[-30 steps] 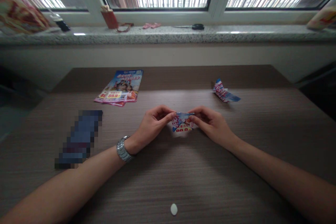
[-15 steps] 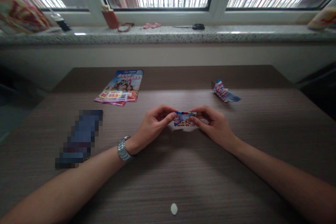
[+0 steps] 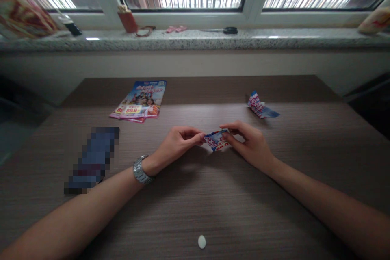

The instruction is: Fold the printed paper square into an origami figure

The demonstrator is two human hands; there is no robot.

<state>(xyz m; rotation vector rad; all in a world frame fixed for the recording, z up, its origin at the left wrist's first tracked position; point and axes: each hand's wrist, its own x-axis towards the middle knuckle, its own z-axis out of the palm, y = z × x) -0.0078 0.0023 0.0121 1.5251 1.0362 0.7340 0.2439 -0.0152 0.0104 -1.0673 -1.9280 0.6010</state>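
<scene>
Paper [image 3: 216,142] looks part-folded, pinched fast by our left hand [image 3: 180,143] and right hand [image 3: 250,143], folded piece [image 3: 256,105] and flat flyers [image 3: 146,96] beyond it.

Folded paper [image 3: 215,142], printed blue, white and red, lay just below and right of frame centre; one pointed corner faced downward.

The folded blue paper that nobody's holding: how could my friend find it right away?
Start at the brown wood-grain table. Look at its far right part, beyond the bare right hand: there sits the folded blue paper with red-and-white print. Part of it sticks up, unlike the flat, glossy paper flyers at left, and no hand touches it.
</scene>
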